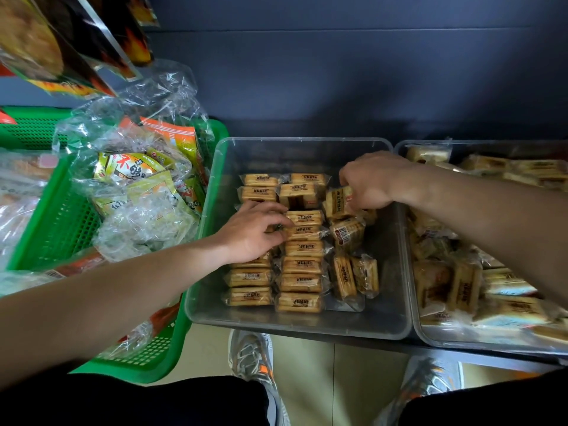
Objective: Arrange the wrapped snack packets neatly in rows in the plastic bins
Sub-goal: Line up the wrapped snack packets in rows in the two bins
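Note:
A clear plastic bin (pixel 390 321) in the middle holds several tan wrapped snack packets (pixel 302 265), two neat columns on its left and loose tilted ones on its right. My left hand (pixel 252 230) lies over the left column, its curled fingertips touching a packet in the middle column (pixel 302 217). My right hand (pixel 373 181) is at the bin's far right and grips an upright packet (pixel 338 202) from above. A second clear bin (pixel 430 336) at the right holds a jumbled pile of the same packets (pixel 461 287).
A green perforated basket (pixel 58 222) on the left is heaped with clear bags of green and orange snacks (pixel 138 176). Dark snack bags (pixel 61 41) hang at the top left. A dark wall stands behind the bins. My shoes (pixel 250 361) show below on the tiled floor.

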A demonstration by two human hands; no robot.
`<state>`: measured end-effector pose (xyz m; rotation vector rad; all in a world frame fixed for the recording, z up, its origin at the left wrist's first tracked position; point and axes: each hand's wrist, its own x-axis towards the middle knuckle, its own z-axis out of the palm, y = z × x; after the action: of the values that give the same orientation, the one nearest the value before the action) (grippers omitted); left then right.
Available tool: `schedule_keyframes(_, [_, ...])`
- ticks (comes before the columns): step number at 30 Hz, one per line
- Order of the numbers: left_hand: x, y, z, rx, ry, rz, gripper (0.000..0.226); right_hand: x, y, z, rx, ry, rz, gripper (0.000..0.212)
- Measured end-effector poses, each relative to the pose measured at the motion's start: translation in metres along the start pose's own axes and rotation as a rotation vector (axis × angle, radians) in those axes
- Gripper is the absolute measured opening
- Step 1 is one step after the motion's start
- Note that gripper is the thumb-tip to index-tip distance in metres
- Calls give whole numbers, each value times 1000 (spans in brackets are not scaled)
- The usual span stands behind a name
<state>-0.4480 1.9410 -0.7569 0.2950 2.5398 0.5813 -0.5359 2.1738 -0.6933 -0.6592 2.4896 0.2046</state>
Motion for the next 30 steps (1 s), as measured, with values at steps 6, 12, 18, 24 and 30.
schedule_keyframes(6, [0,-2,0,-13,-10,6,35,-5,0,-1,201,-109,-19,50])
schedule_keyframes(12, [1,-6,1,-12,-14,26,35,-4,6,1,589,178,-90,40])
schedule_keyframes(18, [3,-7,0,7,-7,54,34,13,-13,29,600,375,-235,34])
schedule_keyframes(24, [1,-4,-2,-9,29,55,33,19,-26,51,374,426,-227,28])
schedule_keyframes(30, [-4,-3,-2,-72,110,28,31,22,-21,43,548,372,-221,10])
